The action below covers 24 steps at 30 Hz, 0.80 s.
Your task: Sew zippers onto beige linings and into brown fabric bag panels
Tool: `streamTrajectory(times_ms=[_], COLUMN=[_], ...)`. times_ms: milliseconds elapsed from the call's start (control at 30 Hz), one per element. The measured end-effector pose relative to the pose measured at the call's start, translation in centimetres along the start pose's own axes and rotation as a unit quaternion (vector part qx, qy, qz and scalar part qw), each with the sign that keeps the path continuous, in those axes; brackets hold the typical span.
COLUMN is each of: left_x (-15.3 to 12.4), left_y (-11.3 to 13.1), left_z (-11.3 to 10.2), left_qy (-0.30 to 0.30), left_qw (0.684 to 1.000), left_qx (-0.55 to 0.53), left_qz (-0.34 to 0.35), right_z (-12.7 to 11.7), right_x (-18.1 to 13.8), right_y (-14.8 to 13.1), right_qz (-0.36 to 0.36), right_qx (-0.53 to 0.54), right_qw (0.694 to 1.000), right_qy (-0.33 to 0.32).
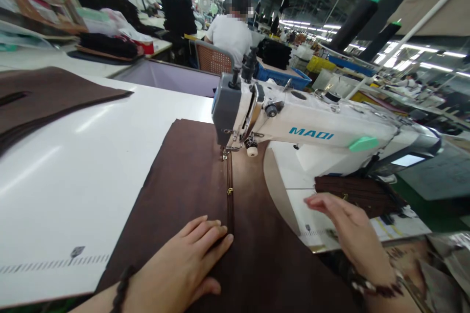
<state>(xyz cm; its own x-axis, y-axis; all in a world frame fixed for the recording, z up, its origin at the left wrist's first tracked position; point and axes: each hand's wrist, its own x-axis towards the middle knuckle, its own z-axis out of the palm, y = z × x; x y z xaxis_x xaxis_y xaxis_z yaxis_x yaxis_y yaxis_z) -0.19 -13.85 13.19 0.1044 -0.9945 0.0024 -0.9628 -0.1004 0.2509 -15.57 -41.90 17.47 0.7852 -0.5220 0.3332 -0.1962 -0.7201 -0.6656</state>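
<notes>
A dark brown fabric panel [191, 181] lies flat on the white table, with a brown zipper [229, 190] running down its middle to the needle of a white sewing machine [312, 132]. My left hand [187, 259] rests flat on the fabric, fingers together and stretched out, fingertips touching the zipper's near end. My right hand [348, 230] hovers to the right above the table edge, fingers extended and slightly blurred, holding nothing. It is close to a pile of brown zippers [356, 195] under the machine arm.
More brown fabric [44, 98] lies at the far left of the white table [73, 171]. A person in a white shirt [229, 34] sits ahead on a chair. Blue and yellow crates [282, 76] and dark fabric stacks stand behind the machine.
</notes>
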Motion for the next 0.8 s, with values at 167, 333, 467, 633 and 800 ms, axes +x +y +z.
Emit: streamTrajectory(times_ms=[167,333,467,633,800], left_x=[0.2,0.2,0.2,0.9,1.5], left_y=[0.2,0.4,0.5,0.7,1.4], left_z=[-0.4,-1.0,-1.5,-2.3,-2.1], left_qy=[-0.009,-0.014,-0.031,-0.066,-0.075], left_qw=[1.000,1.000,0.999,0.998,0.997], left_qx=[0.016,-0.010,-0.016,0.001,0.011], left_qz=[-0.006,-0.012,-0.015,-0.015,-0.020], right_z=[3.5,9.9,12.0,12.4,11.8], right_x=[1.9,2.0,1.3,0.7,1.2], right_y=[-5.6,-7.2,-5.0,-3.8,-3.9], right_qz=[-0.201,-0.279,-0.279,-0.291,-0.293], right_qx=[-0.094,-0.149,-0.173,-0.194,-0.200], right_qw=[0.967,0.927,0.920,0.913,0.906], right_qy=[-0.127,-0.203,-0.214,-0.209,-0.231])
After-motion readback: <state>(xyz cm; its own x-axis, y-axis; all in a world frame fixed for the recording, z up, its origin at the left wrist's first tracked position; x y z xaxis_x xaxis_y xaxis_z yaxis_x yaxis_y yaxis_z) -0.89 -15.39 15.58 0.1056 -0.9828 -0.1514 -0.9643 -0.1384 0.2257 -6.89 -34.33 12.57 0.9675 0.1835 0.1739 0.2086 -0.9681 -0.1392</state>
